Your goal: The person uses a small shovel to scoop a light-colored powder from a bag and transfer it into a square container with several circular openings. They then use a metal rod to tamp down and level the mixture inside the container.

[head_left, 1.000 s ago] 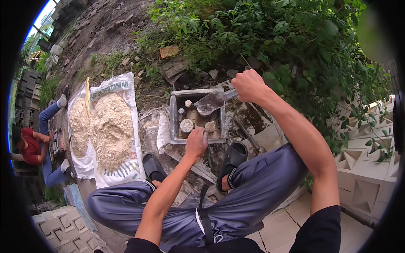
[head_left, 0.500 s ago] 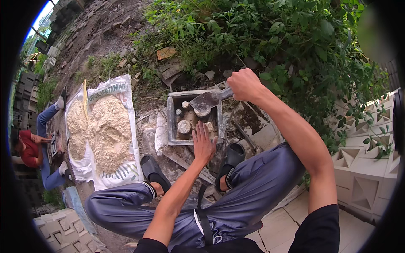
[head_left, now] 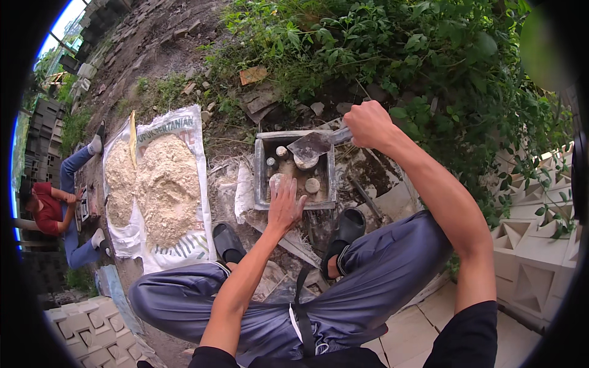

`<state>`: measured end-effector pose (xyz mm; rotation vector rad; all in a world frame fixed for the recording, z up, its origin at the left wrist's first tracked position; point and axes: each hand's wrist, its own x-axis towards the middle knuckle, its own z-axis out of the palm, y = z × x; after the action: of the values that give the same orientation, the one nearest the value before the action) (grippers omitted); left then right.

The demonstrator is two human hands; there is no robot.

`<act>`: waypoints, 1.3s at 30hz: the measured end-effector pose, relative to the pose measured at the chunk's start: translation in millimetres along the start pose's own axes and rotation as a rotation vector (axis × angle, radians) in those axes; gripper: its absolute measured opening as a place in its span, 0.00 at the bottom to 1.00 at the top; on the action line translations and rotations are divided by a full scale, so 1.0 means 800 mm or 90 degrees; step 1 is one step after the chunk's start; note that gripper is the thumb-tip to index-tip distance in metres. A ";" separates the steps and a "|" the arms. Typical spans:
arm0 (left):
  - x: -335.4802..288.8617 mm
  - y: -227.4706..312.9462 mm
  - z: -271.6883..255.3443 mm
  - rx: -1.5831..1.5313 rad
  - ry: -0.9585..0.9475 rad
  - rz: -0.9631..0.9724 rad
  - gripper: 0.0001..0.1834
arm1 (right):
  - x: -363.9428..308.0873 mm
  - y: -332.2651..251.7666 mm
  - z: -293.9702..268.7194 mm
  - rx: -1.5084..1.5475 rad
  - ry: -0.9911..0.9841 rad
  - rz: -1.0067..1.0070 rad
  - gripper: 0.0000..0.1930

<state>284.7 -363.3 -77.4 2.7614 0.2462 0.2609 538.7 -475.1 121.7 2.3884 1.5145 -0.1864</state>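
Observation:
Between my feet sits a square box mould (head_left: 332, 178) with several round-topped plugs standing inside it. My left hand (head_left: 284, 205) reaches in over the near wall, fingers stretched out and apart. Its fingertips lie on or just over a pale round plug (head_left: 278, 178), partly hidden by them. To the right of those fingers stands another pale plug (head_left: 312, 185). My right hand (head_left: 369, 124), closed in a fist, grips the handle of a trowel (head_left: 311, 145). The dusty blade hangs over the mould's far side, partly covering a wider plug (head_left: 306, 162).
White sacks (head_left: 178, 260) spread with pale powder (head_left: 169, 190) lie to the left. A hammer-like tool (head_left: 367, 197) rests right of the mould. Patterned pale blocks (head_left: 531, 282) are stacked at the right. Another person (head_left: 52, 208) sits at far left. Leafy plants (head_left: 392, 55) grow beyond.
My left hand has shifted from the near right plug to the near left one, uncovering the right one. The trowel stays over the far side, and the whole view has swung slightly.

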 end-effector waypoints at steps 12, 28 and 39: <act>0.031 -0.018 0.013 0.133 -0.298 0.139 0.41 | 0.004 -0.003 -0.001 0.016 0.040 -0.012 0.08; 0.027 0.019 0.008 0.024 -0.341 -0.012 0.38 | 0.004 -0.007 -0.004 0.003 -0.005 -0.006 0.08; 0.004 -0.018 -0.017 0.143 -0.279 -0.129 0.34 | 0.008 -0.008 -0.001 -0.006 -0.006 -0.006 0.08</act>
<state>282.8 -344.4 -69.4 2.8905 0.4563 -0.4453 536.0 -466.8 119.2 2.3697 1.5204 -0.1915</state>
